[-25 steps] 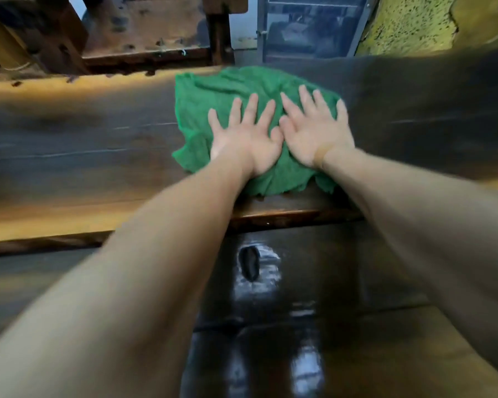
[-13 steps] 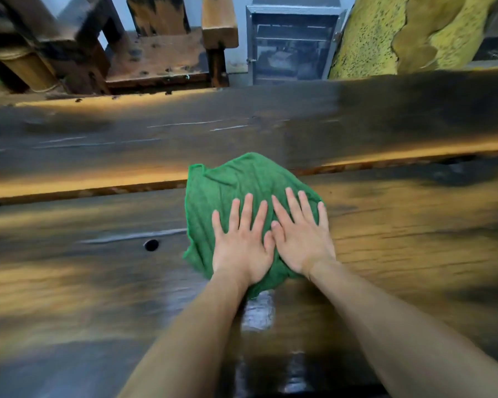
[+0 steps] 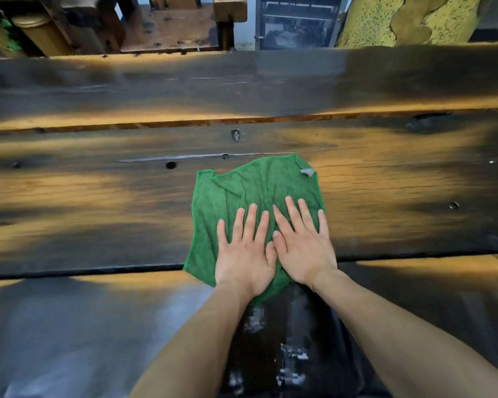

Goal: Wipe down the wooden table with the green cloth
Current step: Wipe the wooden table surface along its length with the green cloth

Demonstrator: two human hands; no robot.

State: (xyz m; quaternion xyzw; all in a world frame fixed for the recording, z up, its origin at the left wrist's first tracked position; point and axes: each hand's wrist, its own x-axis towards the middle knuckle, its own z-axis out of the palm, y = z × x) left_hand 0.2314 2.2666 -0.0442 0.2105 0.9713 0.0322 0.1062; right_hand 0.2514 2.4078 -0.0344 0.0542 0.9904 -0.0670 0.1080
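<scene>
Both hands, left hand (image 3: 243,255) and right hand (image 3: 301,248), are pressing flat, fingers spread, on the green cloth (image 3: 253,193) (mid-tabletop (image 3: 98,196)); most of the cloth is extending toward 12 o'clock.

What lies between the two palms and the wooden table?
Only the green cloth, pressed flat under the left hand and right hand on the wooden table, per the head view.

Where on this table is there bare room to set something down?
Bare wooden table lies left and right of the green cloth, and beyond it to the far edge. Only the middle is taken: left hand and right hand flat on the cloth.
</scene>
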